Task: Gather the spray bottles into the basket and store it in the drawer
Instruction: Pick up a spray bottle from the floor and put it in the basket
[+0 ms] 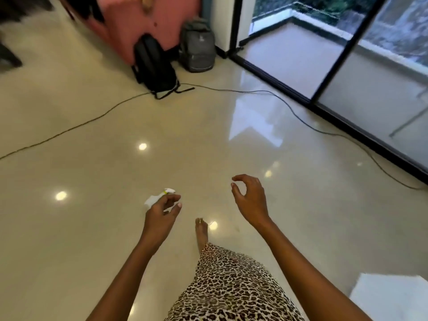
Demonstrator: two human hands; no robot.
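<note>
A small white spray bottle (159, 196) with a yellow band at its nozzle appears to lie on the glossy cream floor, partly hidden behind my left hand (162, 212). That hand hovers in front of it with loosely curled, parted fingers and nothing in it. My right hand (250, 200) is raised to the right, thumb and forefinger curved apart, also empty. No basket or drawer is in view.
A black backpack (155, 66) and a grey backpack (198, 46) lean against a pink cabinet (129, 26) ahead. A thin black cable (231, 90) crosses the floor. Sliding glass doors (335, 72) stand at the right. My bare foot (201, 232) and leopard-print skirt (231, 286) are below.
</note>
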